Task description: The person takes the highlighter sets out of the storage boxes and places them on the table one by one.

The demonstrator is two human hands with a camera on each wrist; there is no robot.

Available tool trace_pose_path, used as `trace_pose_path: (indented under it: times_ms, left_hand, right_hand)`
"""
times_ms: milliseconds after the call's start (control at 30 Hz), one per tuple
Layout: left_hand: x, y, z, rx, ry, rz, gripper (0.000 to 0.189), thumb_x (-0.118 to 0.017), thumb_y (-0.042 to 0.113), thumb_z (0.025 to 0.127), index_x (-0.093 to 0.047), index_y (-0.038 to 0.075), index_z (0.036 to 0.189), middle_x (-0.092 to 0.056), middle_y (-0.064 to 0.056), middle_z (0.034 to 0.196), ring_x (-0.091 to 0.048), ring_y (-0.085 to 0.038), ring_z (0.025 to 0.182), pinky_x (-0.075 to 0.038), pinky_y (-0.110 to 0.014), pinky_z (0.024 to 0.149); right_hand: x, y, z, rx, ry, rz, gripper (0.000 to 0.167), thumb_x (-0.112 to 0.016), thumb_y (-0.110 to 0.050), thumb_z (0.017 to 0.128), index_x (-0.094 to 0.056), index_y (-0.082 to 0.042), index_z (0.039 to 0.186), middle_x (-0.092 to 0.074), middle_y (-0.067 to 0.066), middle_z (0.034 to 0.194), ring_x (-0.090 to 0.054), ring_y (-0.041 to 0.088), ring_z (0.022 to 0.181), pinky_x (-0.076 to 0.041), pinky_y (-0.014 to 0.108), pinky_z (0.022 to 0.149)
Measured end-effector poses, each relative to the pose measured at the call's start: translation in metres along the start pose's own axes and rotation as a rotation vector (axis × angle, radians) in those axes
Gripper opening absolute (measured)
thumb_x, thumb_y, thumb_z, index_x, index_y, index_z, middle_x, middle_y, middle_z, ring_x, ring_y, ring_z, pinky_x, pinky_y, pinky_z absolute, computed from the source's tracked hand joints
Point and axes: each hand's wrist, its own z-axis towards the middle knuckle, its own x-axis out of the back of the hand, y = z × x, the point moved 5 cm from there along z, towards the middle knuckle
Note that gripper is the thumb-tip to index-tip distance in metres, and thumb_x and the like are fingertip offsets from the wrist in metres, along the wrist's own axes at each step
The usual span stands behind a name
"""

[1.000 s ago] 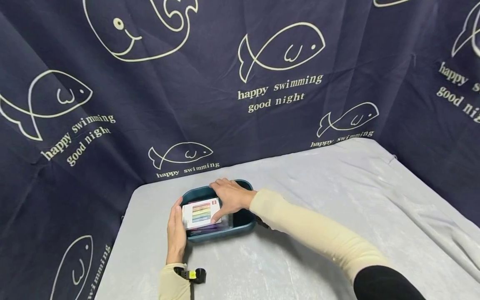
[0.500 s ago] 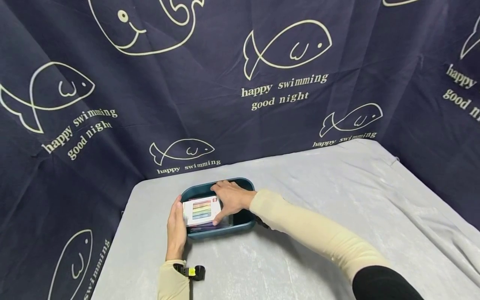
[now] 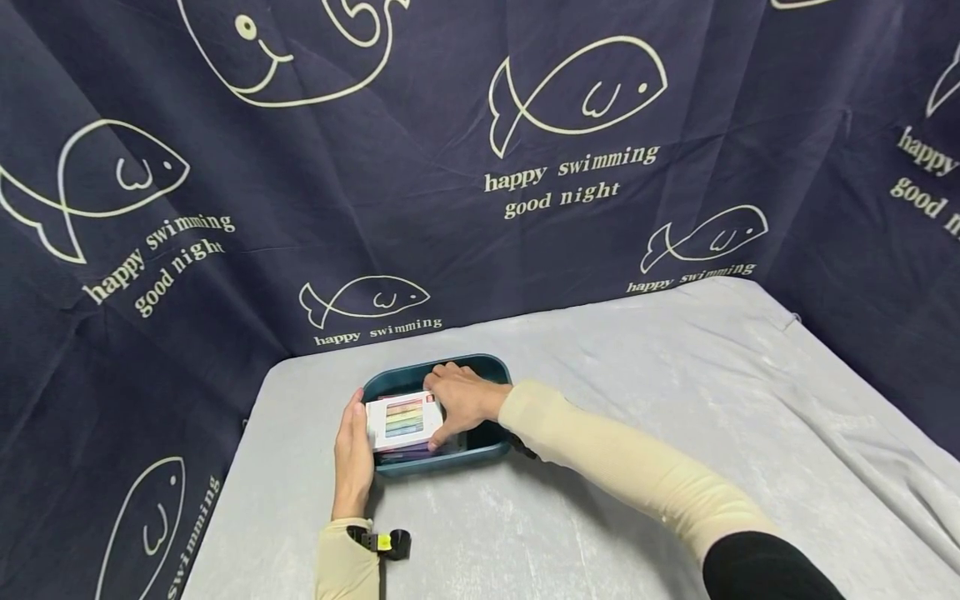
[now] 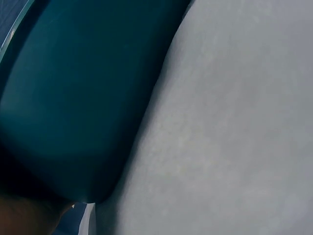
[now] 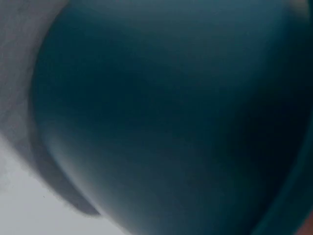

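In the head view, a dark teal bin (image 3: pixel 442 464) stands on the table. Inside it, on top of other flat items, lies a white box (image 3: pixel 375 431) printed with rainbow-coloured stripes. My right hand (image 3: pixel 463 398) reaches in from the right and holds the box at its right end, thumb at the near edge and fingers toward the far side. My left hand (image 3: pixel 352 458) lies along the bin's left end with its fingers extended, fingertips at the rim. The bin's outer wall (image 4: pixel 93 98) fills much of the left wrist view, and its wall (image 5: pixel 146 122) also fills the right wrist view.
A purple flat item (image 3: pixel 405 454) shows beneath the box's near edge. Pale grey cloth (image 3: pixel 637 375) covers the table. Behind it hangs a dark blue curtain (image 3: pixel 450 233) with fish drawings and lettering.
The head view has shifted slightly, so the bin and hands appear a little higher. Both hands keep their places, the right still holding the white box.
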Motion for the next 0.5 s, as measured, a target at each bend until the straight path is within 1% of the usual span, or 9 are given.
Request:
trace_pose_path:
  times_ms: [200, 367, 500]
  left_hand:
    - [-0.0007, -0.0013, 0.0, 0.002, -0.005, -0.013, 0.063, -0.027, 0.053, 0.108, -0.034, 0.015, 0.158, -0.033, -0.011, 0.165, -0.025, -0.032, 0.155, -0.017, -0.055, 0.128]
    - [0.0002, -0.0021, -0.001, -0.006, -0.01, -0.024, 0.062, -0.027, 0.05, 0.109, -0.033, 0.014, 0.158, -0.033, -0.01, 0.165, -0.026, -0.031, 0.155, -0.018, -0.054, 0.128]
    - [-0.0001, -0.0009, -0.0004, -0.008, -0.014, -0.018, 0.062, -0.026, 0.051, 0.109, -0.033, 0.013, 0.158, -0.033, -0.01, 0.165, -0.025, -0.031, 0.155, -0.017, -0.055, 0.128]
  right_hand:
    - [0.0006, 0.0, -0.002, -0.015, 0.015, 0.005, 0.086, -0.084, -0.059, 0.073, -0.055, -0.011, 0.138, -0.059, 0.002, 0.127, -0.05, 0.019, 0.11, -0.045, 0.036, 0.104]
    - [0.0024, -0.0022, -0.0039, -0.003, 0.067, 0.018, 0.082, -0.087, -0.057, 0.069, -0.062, -0.01, 0.132, -0.062, 0.001, 0.121, -0.053, 0.018, 0.106, -0.044, 0.036, 0.106]
    - [0.0036, -0.0019, -0.0066, -0.009, 0.096, 0.02, 0.082, -0.087, -0.058, 0.068, -0.064, -0.011, 0.13, -0.063, 0.0, 0.12, -0.053, 0.017, 0.105, -0.042, 0.036, 0.106]
